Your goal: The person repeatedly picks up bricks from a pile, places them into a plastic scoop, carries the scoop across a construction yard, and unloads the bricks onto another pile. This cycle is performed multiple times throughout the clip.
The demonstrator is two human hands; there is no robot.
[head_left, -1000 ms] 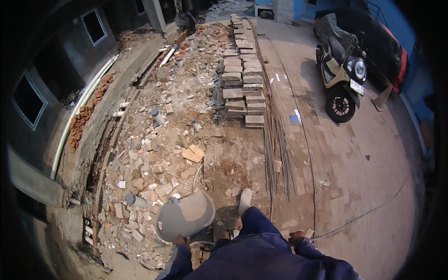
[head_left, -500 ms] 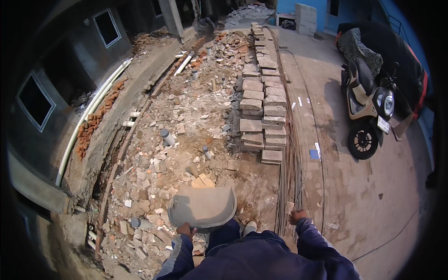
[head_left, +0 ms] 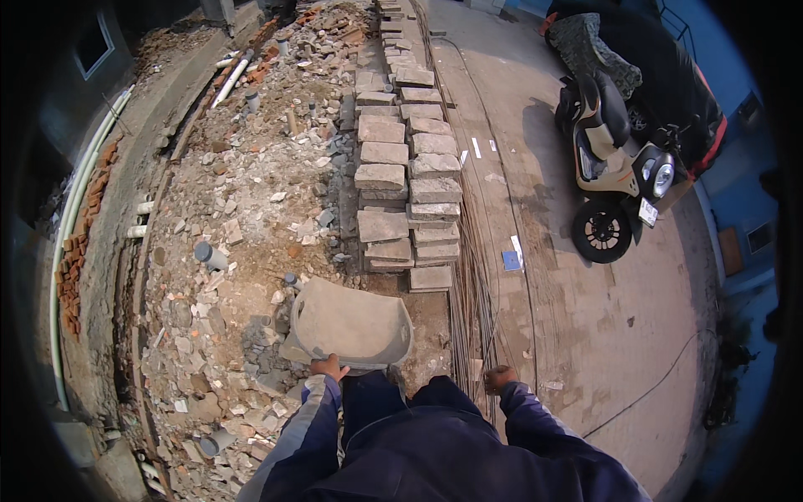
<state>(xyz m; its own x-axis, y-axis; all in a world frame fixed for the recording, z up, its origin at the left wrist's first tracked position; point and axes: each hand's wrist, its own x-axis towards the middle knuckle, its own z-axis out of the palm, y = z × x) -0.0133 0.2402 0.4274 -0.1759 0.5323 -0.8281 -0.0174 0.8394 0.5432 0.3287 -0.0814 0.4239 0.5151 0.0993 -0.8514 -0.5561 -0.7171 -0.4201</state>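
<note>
A shallow grey tub (head_left: 347, 322) with a wide curved rim is tilted over the rubble in front of my legs, its sandy-coloured inner face showing. My left hand (head_left: 329, 368) grips the tub's near edge, thumb lying along it. Farther right, my right hand (head_left: 500, 380) hangs with fingers curled and nothing visible in it, above a bundle of long thin steel rods (head_left: 473, 335). A patch of dark grey rubble (head_left: 266, 343) lies just left of the tub. What the tub holds, if anything, cannot be made out.
Stacked stone blocks (head_left: 383, 177) run away from me beyond the tub. Grey pipe stubs (head_left: 211, 256) stick up from broken rubble on the left. Past the rods, a parked scooter (head_left: 604, 159) stands on paving beside a black-covered vehicle (head_left: 661, 79).
The view has shifted, so the surroundings sit farther left. The tub has moved forward and right over the ground, uncovering the dark grey rubble. My left hand still grips it; my right hand stays by the rods.
</note>
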